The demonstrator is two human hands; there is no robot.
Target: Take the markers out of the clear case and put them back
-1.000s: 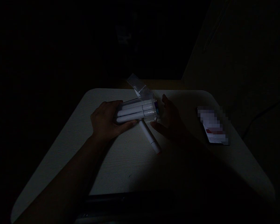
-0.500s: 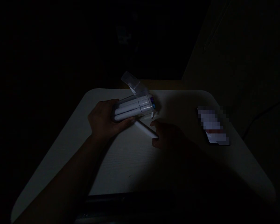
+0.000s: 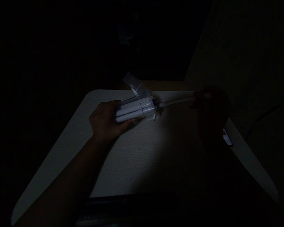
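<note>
My left hand (image 3: 106,119) is wrapped round a clear plastic pen case (image 3: 136,108), lying tilted over the table with its mouth to the right. Several white marker pens (image 3: 132,112) lie side by side in it, with blue and purple ends at the mouth. The clear lid flap (image 3: 133,82) stands folded back at the far side. To the right, my right hand (image 3: 207,102) is closed on a white marker pen (image 3: 176,101). Its tip end points left, close to the mouth of the case. Deep shadow and motion blur hide most of the right fingers.
A pale wood-grain table (image 3: 123,157) with rounded corners lies under both hands. A phone (image 3: 227,137) with a lit screen is mostly behind my right arm. A dark bar-like object runs along the near edge. A thin cable (image 3: 260,118) hangs at the right.
My right hand has moved right and away from me with the marker pen, which has swung to point left at the case mouth. The arm now covers most of the phone. My left hand stays put.
</note>
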